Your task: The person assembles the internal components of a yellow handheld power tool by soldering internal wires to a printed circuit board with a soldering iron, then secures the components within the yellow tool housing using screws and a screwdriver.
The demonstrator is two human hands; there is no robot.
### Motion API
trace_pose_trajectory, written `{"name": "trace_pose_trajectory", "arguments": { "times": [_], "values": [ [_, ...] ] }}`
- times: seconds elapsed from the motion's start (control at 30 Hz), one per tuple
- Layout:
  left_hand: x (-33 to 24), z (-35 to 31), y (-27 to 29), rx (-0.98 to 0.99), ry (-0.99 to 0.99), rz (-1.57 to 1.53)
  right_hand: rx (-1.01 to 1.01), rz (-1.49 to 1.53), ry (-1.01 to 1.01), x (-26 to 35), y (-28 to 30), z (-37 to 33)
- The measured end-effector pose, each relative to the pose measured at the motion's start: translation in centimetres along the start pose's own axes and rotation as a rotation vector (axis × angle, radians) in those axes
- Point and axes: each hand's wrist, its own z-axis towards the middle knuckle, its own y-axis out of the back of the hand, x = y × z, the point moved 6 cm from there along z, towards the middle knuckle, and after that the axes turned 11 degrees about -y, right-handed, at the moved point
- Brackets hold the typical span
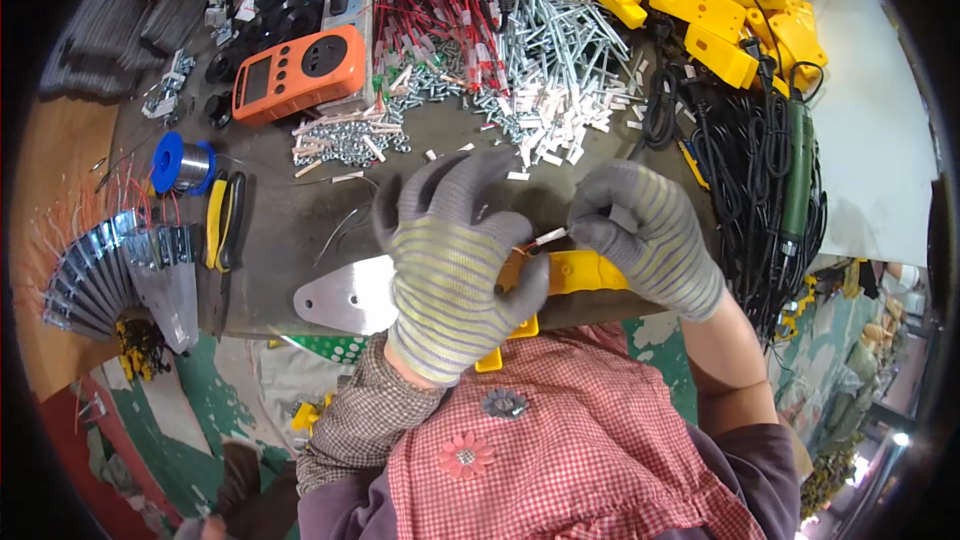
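My left hand [450, 270], in a grey glove with yellow stripes, is over a flat silver metal plate [345, 297] with small holes, its fingers spread and thumb apart. Beneath it and toward the right lies a yellow plastic housing [585, 272], partly hidden by both hands. My right hand [645, 235], gloved alike, has its thumb and forefinger pinched together at one end of a small white sleeve [550, 237]. Thin wire shows at the sleeve's other end, near the housing. What my left fingertips may touch is hard to make out.
Ahead lie piles of white sleeves [570, 120], long screws [560, 30], nuts [350, 140] and red wires [425, 10]. An orange meter [300, 73], solder spool [182, 163] and yellow-black pliers [225, 220] are left. Yellow housings [710, 15], black cables [740, 170] and a green-handled tool [797, 170] are right.
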Motion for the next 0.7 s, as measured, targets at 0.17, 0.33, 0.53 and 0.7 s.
{"name": "trace_pose_trajectory", "arguments": {
  "times": [0.17,0.33,0.53,0.7],
  "values": [
    [-1.7,0.9,1.1,-0.009,-0.095,0.180,-0.119,-0.075,0.038,1.2,-0.7,0.3],
    [-0.4,-1.2,3.7,-0.030,0.009,-0.128,-0.018,0.242,-0.059,-0.1,0.4,-1.0],
    [3.8,-6.5,6.5,0.368,0.014,0.118,-0.294,0.555,-0.230,-1.3,2.6,-1.6],
    [4.6,-7.8,6.2,0.265,0.048,0.147,-0.409,0.606,-0.254,-1.6,1.6,-1.2]
  ]
}}
